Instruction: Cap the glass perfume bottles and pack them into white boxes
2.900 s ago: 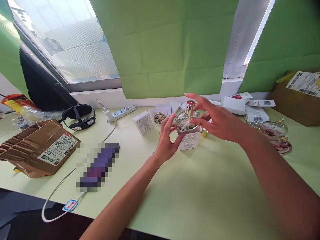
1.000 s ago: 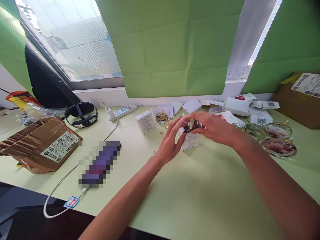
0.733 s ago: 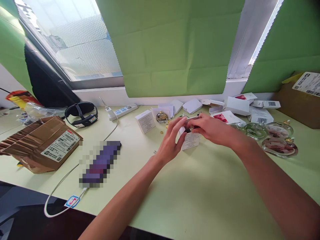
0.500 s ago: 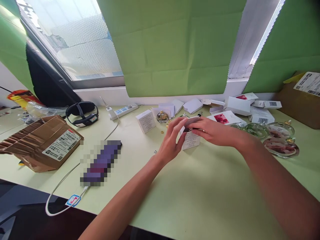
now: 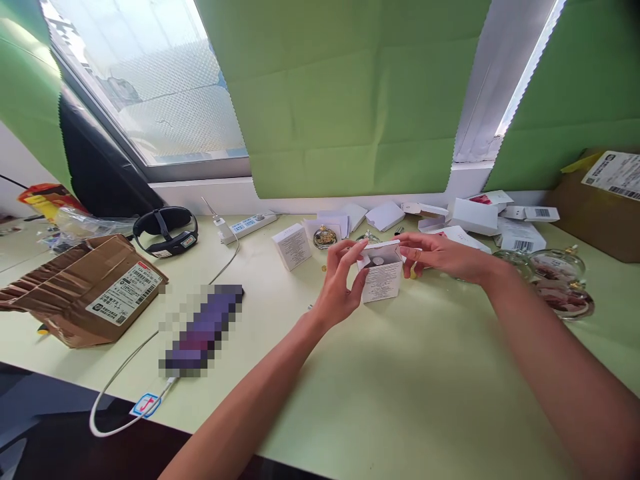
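A small white printed carton (image 5: 382, 283) stands upright on the table between my hands. Its lid flap is raised a little at the front, and a dark gap with a pale round spot shows beneath. My left hand (image 5: 343, 285) grips the left side, thumb at the front edge and fingers at the top. With curled fingers, my right hand (image 5: 436, 256) holds the top right corner. Behind the carton lies a round glass bottle (image 5: 369, 237), partly hidden. Another round bottle with a gold pattern (image 5: 325, 237) stands beside a second white carton (image 5: 293, 247).
Several white boxes (image 5: 475, 215) lie along the wall. Round glass bottles (image 5: 563, 300) lie by my right forearm, near a brown box (image 5: 600, 213). To the left are a torn cardboard parcel (image 5: 85, 287), a black headset (image 5: 167, 233), a power strip (image 5: 250, 225) and a cabled phone (image 5: 205, 327).
My right hand has moved off the carton's top toward its right side. The grey piece seen under the fingers is gone from view, and the carton's top and gap now show.
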